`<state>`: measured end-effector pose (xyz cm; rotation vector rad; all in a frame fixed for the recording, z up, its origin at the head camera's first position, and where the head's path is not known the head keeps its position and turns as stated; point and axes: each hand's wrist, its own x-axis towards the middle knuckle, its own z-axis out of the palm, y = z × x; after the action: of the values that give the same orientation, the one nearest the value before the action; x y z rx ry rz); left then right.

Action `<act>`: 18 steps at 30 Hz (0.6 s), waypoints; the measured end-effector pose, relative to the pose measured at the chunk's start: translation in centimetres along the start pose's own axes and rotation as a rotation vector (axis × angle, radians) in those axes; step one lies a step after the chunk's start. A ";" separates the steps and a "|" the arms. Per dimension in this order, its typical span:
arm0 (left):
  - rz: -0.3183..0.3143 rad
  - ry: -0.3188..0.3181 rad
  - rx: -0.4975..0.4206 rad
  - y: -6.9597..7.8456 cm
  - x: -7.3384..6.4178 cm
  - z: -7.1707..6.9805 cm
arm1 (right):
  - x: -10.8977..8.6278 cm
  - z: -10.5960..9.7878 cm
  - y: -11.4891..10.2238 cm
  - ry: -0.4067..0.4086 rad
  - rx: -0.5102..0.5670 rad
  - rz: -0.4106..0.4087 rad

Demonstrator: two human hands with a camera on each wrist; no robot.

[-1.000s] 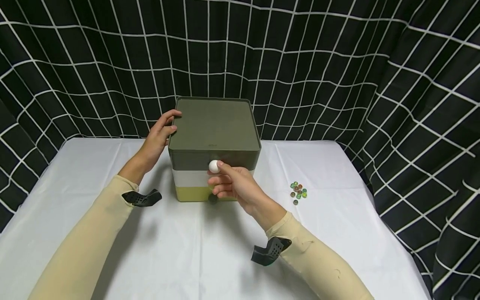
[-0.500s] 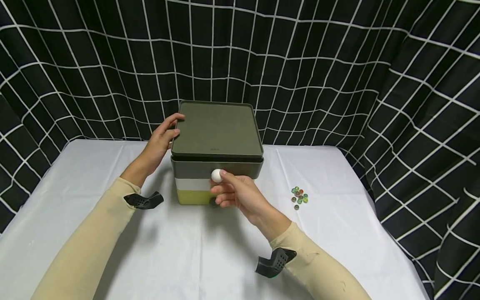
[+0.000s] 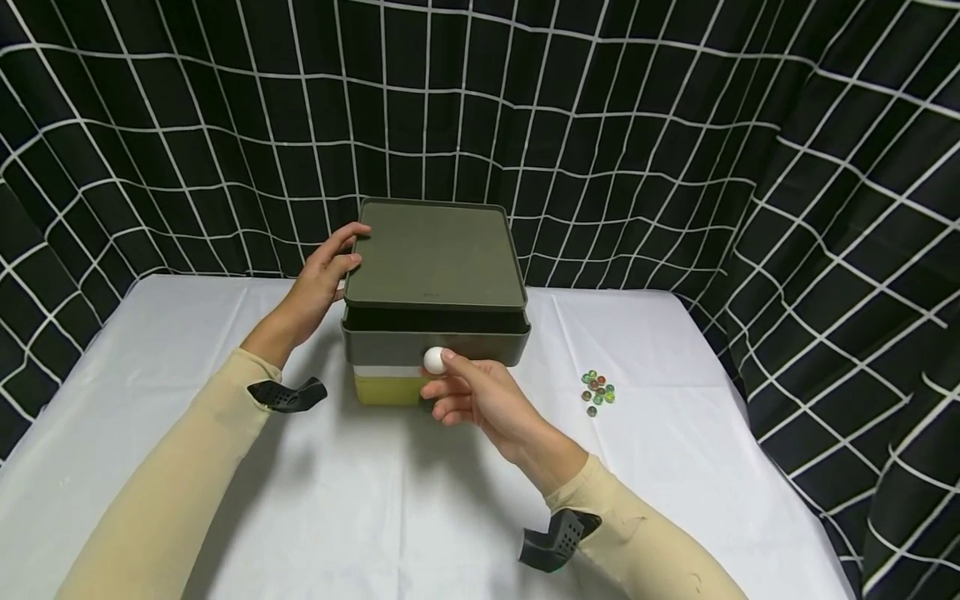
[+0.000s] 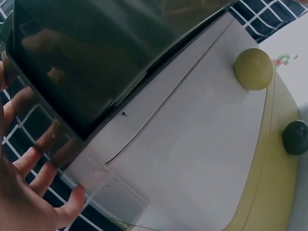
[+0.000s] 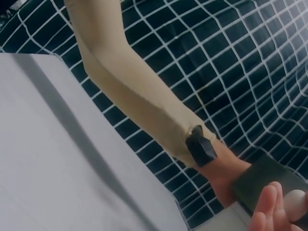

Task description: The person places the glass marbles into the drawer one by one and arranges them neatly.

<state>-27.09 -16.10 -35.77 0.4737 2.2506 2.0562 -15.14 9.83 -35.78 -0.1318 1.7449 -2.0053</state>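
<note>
A small drawer box (image 3: 438,254) with a dark olive top stands on the white cloth. Its top drawer (image 3: 386,348) is slid part way out toward me, showing a dark gap behind its front. My right hand (image 3: 491,400) pinches that drawer's white round knob (image 3: 434,360) between thumb and forefinger. My left hand (image 3: 315,287) rests on the box's left side, fingertips over the top edge; in the left wrist view its fingers are spread against the side. Below are a white drawer (image 4: 192,130) with a yellow knob (image 4: 252,70) and a yellow drawer (image 3: 386,390) with a dark knob (image 4: 294,137).
Several coloured glass marbles (image 3: 597,389) lie in a loose cluster on the white-covered table (image 3: 337,500), right of the box. A black curtain (image 3: 630,92) with white grid lines surrounds the back and sides.
My right hand has drawn the top drawer out toward me by its knob, from shut to partly open. My left hand has stayed on the box's left side.
</note>
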 end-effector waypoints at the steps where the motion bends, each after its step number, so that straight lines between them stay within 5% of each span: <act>1: -0.006 -0.001 0.002 0.1 0.0 0.0 | -0.2 0.0 0.0 0.002 -0.001 0.000; 18: -0.004 -0.005 -0.010 0.1 0.0 -0.1 | -2.9 0.7 0.9 -0.025 -0.027 0.013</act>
<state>-27.12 -16.16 -35.65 0.4724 2.2356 2.0607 -12.08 10.27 -35.80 -0.1533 1.7531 -1.9628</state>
